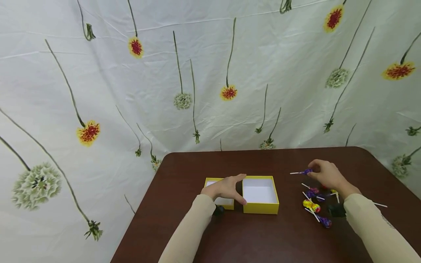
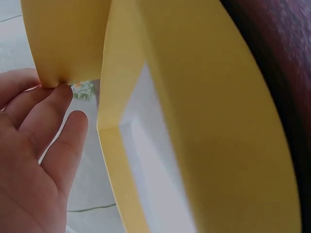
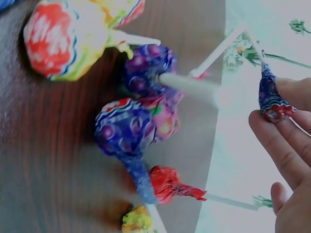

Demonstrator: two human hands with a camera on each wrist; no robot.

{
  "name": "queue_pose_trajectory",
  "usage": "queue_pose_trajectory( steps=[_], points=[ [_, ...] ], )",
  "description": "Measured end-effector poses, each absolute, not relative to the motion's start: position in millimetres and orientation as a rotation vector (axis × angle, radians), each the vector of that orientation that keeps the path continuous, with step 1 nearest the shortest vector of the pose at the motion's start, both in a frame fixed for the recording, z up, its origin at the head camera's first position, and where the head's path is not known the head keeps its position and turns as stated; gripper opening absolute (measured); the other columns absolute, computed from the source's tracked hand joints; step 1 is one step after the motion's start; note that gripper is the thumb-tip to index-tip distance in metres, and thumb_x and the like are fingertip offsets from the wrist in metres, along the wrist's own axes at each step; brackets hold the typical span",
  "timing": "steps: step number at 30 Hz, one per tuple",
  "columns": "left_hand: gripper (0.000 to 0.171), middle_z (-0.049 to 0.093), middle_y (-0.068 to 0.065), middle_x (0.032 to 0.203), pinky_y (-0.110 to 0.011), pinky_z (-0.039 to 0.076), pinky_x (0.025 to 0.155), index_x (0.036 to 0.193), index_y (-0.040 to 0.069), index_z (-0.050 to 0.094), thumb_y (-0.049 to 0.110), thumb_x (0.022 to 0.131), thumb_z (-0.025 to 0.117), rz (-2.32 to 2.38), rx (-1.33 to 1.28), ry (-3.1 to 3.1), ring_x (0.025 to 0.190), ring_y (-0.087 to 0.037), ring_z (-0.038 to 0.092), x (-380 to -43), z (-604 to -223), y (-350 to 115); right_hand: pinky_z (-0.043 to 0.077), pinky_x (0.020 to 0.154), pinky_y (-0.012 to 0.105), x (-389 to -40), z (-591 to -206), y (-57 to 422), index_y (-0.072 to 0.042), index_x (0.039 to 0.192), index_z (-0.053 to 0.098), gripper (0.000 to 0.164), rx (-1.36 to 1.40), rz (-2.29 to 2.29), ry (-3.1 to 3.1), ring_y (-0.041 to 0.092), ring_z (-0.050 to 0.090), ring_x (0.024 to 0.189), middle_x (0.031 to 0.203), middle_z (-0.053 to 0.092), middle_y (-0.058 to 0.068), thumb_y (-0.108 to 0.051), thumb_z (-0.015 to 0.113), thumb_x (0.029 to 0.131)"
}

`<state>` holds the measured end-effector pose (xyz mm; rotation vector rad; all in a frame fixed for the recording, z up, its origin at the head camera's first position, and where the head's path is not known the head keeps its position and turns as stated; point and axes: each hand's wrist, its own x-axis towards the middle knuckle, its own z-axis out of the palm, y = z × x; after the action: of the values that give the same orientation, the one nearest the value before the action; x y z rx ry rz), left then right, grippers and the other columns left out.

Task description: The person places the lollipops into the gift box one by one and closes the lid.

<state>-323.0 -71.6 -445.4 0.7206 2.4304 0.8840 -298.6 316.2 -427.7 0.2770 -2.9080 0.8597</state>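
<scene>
Thumb and fingertips of the right hand (image 1: 327,176) are pinched together on a lollipop (image 1: 308,171), whose crinkled purple-blue wrapper swells to a rounded head with red and white patches. It is to the right of the yellow box (image 1: 261,208), about level with the box's far edge, and its thin white stick points left, towards the box — the long axis running nearly crosswise. Fingers and thumb of the left hand (image 1: 227,188) are spread apart at the box's left side, the thumb by the near corner and a finger by the far one. Smooth, straight-sided and squarish, the box has a white lining; left of it is a second box (image 1: 228,207), yellow-rimmed and partly covered by that hand. Right of the box, other lollipops (image 1: 315,208) in shiny purple, yellow and red wrappers lie loosely grouped on the smooth dark-brown table (image 1: 263,237). Beyond the box hangs a creased, flower-printed cloth (image 1: 210,117).
</scene>
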Motion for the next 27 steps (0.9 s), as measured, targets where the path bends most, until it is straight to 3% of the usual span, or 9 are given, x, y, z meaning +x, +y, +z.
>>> queue_pose_trajectory(
  steps=[4,16,19,23,27],
  points=[
    [0.107,0.022,0.006,0.167,-0.049,0.032,0.120,0.161,0.025,0.024,0.034,0.076,0.088,0.925,0.727,2.420,0.155,-0.022,0.022,-322,-449,-74,0.058,0.068,0.041,-298,-426,311,0.006,0.112,0.064,0.024,0.260,0.902,-2.873,0.028,0.067,0.084,0.102,0.070,0.024,-0.009,0.067,0.093],
    [0.108,0.016,-0.003,0.169,-0.049,0.028,0.122,0.162,0.014,0.018,0.027,0.079,0.086,1.030,0.774,2.377,0.156,-0.022,0.018,-319,-456,-74,0.059,0.082,0.044,-292,-429,299,0.005,0.129,0.064,0.035,0.261,1.144,-2.779,0.034,0.066,0.101,0.121,0.067,0.028,-0.015,0.061,0.100],
    [0.108,0.016,-0.003,0.169,-0.049,0.028,0.123,0.162,0.014,0.019,0.025,0.079,0.086,1.059,0.776,2.365,0.156,-0.022,0.018,-319,-457,-74,0.059,0.081,0.038,-291,-429,296,0.005,0.132,0.062,0.038,0.266,1.190,-2.752,0.031,0.067,0.102,0.125,0.066,0.029,-0.018,0.058,0.102],
    [0.107,0.016,-0.002,0.169,-0.048,0.028,0.123,0.162,0.016,0.020,0.025,0.078,0.086,1.080,0.763,2.364,0.155,-0.021,0.019,-317,-459,-74,0.056,0.078,0.024,-290,-426,291,0.003,0.135,0.061,0.039,0.281,1.207,-2.703,0.008,0.062,0.099,0.128,0.064,0.027,-0.021,0.056,0.104],
    [0.107,0.016,-0.002,0.169,-0.048,0.028,0.123,0.162,0.018,0.020,0.027,0.078,0.086,1.103,0.753,2.369,0.155,-0.021,0.020,-315,-460,-73,0.055,0.079,0.021,-290,-423,284,0.002,0.137,0.059,0.042,0.298,1.232,-2.673,0.015,0.064,0.105,0.129,0.063,0.027,-0.022,0.057,0.103]
  ],
)
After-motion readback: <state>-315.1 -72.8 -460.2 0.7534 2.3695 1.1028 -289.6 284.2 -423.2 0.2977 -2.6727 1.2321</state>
